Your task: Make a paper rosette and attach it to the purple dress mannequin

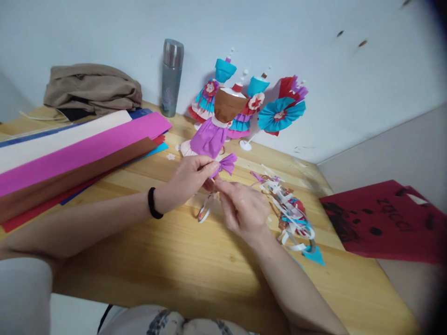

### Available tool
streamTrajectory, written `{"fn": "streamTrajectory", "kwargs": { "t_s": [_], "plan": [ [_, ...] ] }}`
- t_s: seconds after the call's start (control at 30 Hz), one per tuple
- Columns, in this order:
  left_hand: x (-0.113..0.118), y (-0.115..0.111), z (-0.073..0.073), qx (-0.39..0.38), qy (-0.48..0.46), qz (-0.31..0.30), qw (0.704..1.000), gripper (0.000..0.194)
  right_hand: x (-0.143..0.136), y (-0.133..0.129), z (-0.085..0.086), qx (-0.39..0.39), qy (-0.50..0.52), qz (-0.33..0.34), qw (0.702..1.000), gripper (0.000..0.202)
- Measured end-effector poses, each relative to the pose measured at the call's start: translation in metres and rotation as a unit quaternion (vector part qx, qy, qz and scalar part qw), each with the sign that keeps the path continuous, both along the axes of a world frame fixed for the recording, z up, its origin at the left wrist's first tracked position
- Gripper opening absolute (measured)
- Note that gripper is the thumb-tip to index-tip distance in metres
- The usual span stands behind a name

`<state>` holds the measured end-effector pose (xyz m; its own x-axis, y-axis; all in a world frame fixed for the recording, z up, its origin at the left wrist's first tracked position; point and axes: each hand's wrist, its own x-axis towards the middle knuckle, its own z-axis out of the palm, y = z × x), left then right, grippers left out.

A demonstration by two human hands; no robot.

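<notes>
Your left hand [190,179] pinches the gathered neck of a small purple crepe-paper ruffle [227,164] between thumb and fingertips, holding it just above the tabletop [167,260]. Your right hand [244,209] is closed around the lower end of the same piece, where a thin stick appears to protrude; the stick is too small to confirm. A loop of white strip [206,211] hangs below the two hands.

Handling notes: the ruffle is judged very light, soft and easily torn or flattened. Take hold at the pinched neck, not at the fanned edge, and apply only light pressure so the pleats keep their shape.

Behind the hands, a paper dress with a brown bodice and purple skirt [216,125] stands on the tabletop, with other dress figures and a turquoise-and-red paper fan [281,111] near it. Long sheets of crepe paper [77,149] lie to the left, with a steel flask [172,77] and folded tan cloth [92,88] beyond them. A heap of paper offcuts [289,214] lies just right of your right hand, and a red bag [384,223] sits beside the tabletop.
</notes>
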<state>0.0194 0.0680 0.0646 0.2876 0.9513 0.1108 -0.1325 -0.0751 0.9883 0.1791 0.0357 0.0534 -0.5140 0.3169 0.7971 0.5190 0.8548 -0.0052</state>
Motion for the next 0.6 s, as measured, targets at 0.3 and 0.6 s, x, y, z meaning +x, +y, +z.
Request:
{"fn": "streamTrajectory", "kwargs": {
  "t_s": [0.3,0.6],
  "plan": [
    [0.003,-0.004,0.005,-0.075,-0.008,-0.009,0.997,0.029,0.006,0.001,0.006,0.087,-0.029,0.026,0.995,0.029],
    [0.003,-0.007,0.006,-0.017,0.037,-0.026,0.999,0.028,0.006,0.008,0.015,-0.001,0.092,-0.174,0.980,0.003]
  ]
}}
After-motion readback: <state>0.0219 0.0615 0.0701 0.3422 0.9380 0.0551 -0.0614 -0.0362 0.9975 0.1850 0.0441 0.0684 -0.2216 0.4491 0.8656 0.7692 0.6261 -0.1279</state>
